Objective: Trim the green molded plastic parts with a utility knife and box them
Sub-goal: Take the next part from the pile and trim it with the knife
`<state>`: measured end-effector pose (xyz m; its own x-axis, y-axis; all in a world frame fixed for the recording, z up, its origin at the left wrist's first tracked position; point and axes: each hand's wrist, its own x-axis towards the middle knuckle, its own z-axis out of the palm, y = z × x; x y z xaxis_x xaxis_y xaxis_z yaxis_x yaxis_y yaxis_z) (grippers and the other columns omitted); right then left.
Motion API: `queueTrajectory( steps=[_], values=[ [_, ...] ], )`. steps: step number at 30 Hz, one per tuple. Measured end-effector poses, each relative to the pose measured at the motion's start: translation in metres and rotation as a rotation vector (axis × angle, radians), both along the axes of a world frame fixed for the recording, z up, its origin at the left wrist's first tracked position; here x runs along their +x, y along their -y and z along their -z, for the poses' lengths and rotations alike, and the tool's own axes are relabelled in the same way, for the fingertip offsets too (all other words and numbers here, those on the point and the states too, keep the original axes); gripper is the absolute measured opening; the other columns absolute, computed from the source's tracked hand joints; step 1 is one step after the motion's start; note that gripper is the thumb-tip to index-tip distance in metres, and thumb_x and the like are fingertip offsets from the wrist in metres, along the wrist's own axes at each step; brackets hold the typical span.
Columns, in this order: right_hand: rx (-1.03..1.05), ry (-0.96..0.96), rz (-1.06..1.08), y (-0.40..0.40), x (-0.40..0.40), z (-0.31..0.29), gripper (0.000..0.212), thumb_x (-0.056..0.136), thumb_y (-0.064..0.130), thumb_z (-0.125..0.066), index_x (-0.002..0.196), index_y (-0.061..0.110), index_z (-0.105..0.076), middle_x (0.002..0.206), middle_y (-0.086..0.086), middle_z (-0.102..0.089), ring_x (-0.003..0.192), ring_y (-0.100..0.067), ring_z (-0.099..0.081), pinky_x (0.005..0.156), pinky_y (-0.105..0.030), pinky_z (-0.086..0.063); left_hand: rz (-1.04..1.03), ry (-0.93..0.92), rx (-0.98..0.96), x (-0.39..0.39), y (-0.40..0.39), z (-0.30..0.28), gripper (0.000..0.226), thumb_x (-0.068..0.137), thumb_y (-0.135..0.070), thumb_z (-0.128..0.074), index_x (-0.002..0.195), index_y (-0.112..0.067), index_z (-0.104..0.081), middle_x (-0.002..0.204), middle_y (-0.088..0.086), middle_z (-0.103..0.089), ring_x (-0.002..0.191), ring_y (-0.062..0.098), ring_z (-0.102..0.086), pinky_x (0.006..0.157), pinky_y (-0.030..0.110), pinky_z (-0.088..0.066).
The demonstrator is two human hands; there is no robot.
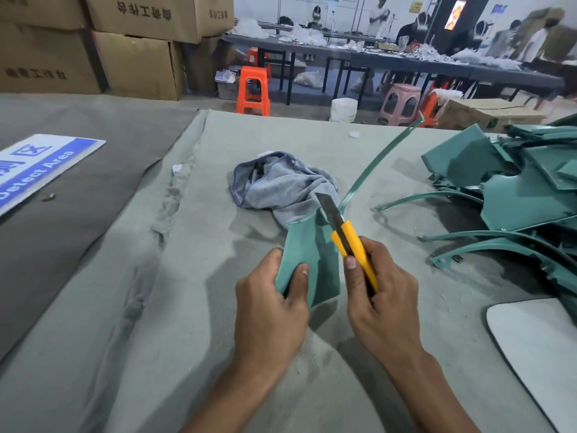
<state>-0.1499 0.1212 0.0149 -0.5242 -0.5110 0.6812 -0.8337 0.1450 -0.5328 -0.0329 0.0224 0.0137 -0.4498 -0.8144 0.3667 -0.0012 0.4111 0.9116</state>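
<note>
Green molded plastic part [307,260], a smooth matte panel with a long thin curved strip arcing up and away from its far end, is held just above the grey felt-covered tabletop [125,276] near the person's body. Of the two hands, the left hand [271,303] grips the near end of the panel, thumb on its upper face and fingers curled under it. The right hand [382,290] is wrapped around the yellow handle of a utility knife [349,242], thumb braced along the handle, with the dark blade extended and lying against the panel's right edge. The trimming appears to be under way. To do it well, the blade likely should run shallow along the edge, stroking away from the holding hand, shaving only the flash while the left grip keeps the flexible piece from twisting. A crumpled blue-grey cloth [281,185], soft and terry-like, lies just beyond the part. To the right, a heap of similar green parts [515,189], angular panels and slender arched ribs, rests on the tabletop. A white rounded panel [537,345] sits at the near right edge. No box for packing can be picked out beside the work; stacked cardboard cartons [125,42] stand well apart in the background.
</note>
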Motion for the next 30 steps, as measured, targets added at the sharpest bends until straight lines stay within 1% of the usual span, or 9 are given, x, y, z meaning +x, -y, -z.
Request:
queueTrajectory(
  steps=[5,10,12,16,21,24,26,28,30],
  values=[
    [0.037,-0.050,-0.074,-0.001,0.004,-0.001,0.021,0.106,0.031,-0.051,0.116,0.017,-0.064,0.067,0.020,-0.045,0.056,-0.004,-0.049,0.054,-0.008,-0.033,0.006,0.018,0.004,-0.002,0.000,0.002,0.024,0.095,-0.020,-0.070,0.074,-0.019,-0.058,0.062,-0.004,-0.058,0.049,0.007,-0.048,0.043,0.024,-0.040],
    [-0.028,-0.017,0.011,0.002,0.009,0.000,0.029,0.106,0.033,-0.048,0.117,0.012,-0.065,0.065,0.021,-0.042,0.054,-0.002,-0.047,0.053,-0.008,-0.033,-0.019,0.045,0.000,-0.003,0.002,0.002,0.028,0.094,-0.021,-0.072,0.070,-0.026,-0.057,0.065,-0.017,-0.062,0.052,0.001,-0.056,0.042,0.009,-0.034],
    [0.005,-0.056,-0.042,0.001,0.011,-0.001,0.027,0.106,0.032,-0.050,0.117,0.013,-0.065,0.068,0.023,-0.042,0.055,-0.002,-0.047,0.054,-0.009,-0.034,-0.032,0.043,-0.005,-0.002,0.004,0.003,0.026,0.093,-0.023,-0.073,0.071,-0.023,-0.060,0.060,-0.016,-0.060,0.049,0.003,-0.053,0.043,0.012,-0.036],
    [-0.023,-0.065,0.054,0.002,0.010,-0.001,0.027,0.105,0.032,-0.051,0.114,0.013,-0.066,0.069,0.018,-0.045,0.056,0.003,-0.048,0.057,-0.006,-0.035,-0.001,0.013,0.101,-0.001,0.005,0.005,0.012,0.087,-0.032,-0.075,0.083,-0.023,-0.068,0.066,-0.010,-0.067,0.049,0.013,-0.065,0.041,0.041,-0.055],
    [-0.206,0.026,0.103,-0.002,0.012,-0.010,0.014,0.105,0.045,-0.052,0.109,0.032,-0.053,0.058,0.005,-0.050,0.058,-0.012,-0.056,0.054,-0.009,-0.037,-0.033,-0.004,-0.086,-0.001,0.003,0.002,0.009,0.083,-0.030,-0.072,0.086,-0.024,-0.067,0.067,-0.013,-0.066,0.051,0.007,-0.061,0.042,0.028,-0.049],
    [-0.206,0.053,0.007,-0.001,0.017,-0.009,0.019,0.108,0.053,-0.044,0.112,0.036,-0.052,0.056,0.001,-0.053,0.049,-0.015,-0.056,0.049,-0.025,-0.044,-0.075,-0.032,-0.169,0.000,0.001,0.002,0.008,0.086,-0.028,-0.073,0.091,-0.025,-0.068,0.064,-0.009,-0.065,0.052,0.012,-0.061,0.044,0.032,-0.047],
    [-0.183,0.090,-0.059,-0.001,0.017,-0.005,0.026,0.109,0.052,-0.042,0.116,0.031,-0.056,0.056,0.000,-0.053,0.045,-0.017,-0.055,0.045,-0.039,-0.045,-0.088,-0.083,-0.185,0.002,0.004,0.000,0.008,0.087,-0.024,-0.074,0.095,-0.027,-0.074,0.065,-0.018,-0.068,0.058,0.003,-0.065,0.050,0.024,-0.051],
    [-0.163,0.088,-0.105,-0.002,0.015,-0.003,0.027,0.110,0.048,-0.043,0.117,0.028,-0.060,0.057,0.000,-0.052,0.043,-0.021,-0.055,0.042,-0.040,-0.043,-0.126,-0.116,-0.216,0.005,0.012,0.000,0.020,0.087,-0.017,-0.075,0.105,-0.021,-0.080,0.085,-0.026,-0.073,0.075,-0.011,-0.068,0.066,0.009,-0.052],
    [-0.138,0.075,-0.135,-0.004,0.014,-0.003,0.025,0.110,0.045,-0.046,0.117,0.029,-0.063,0.057,0.000,-0.051,0.041,-0.021,-0.054,0.040,-0.039,-0.042,-0.175,-0.101,-0.292,0.007,0.021,-0.001,0.023,0.087,-0.009,-0.077,0.109,-0.011,-0.079,0.100,-0.011,-0.077,0.090,-0.008,-0.069,0.082,0.011,-0.053]
  ],
)
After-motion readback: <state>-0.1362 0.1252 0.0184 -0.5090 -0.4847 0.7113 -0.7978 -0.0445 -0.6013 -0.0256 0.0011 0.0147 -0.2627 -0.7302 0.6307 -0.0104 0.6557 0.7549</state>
